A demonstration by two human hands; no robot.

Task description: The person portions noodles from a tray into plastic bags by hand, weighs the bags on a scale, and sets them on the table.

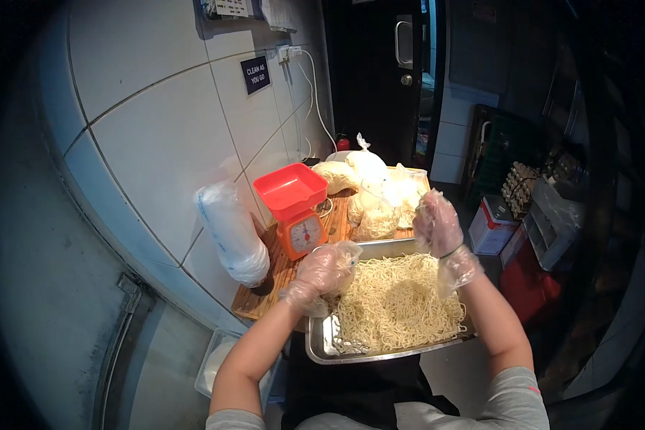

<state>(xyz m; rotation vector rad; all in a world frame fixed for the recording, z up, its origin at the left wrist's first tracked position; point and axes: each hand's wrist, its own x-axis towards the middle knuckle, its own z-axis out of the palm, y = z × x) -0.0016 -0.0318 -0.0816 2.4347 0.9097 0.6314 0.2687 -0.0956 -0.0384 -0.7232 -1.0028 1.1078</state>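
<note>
A metal tray (327, 341) holds a wide layer of pale yellow noodles (401, 304). My left hand (324, 271), in a clear plastic glove, is closed at the tray's left edge. Crumpled clear plastic shows at its fingertips; I cannot tell whether it is a bag or loose glove. Raised above the tray's far right side, my gloved right hand (438, 226) has its fingers curled together. Pale bits show at those fingers, too small to name. A band circles the right wrist.
An orange kitchen scale (304, 235) with a red pan (291, 192) stands on the wooden table (342, 215). Bagged noodles (378, 215) sit behind the tray. A plastic bag roll (231, 233) stands by the tiled wall. Egg trays (519, 189) and boxes are at right.
</note>
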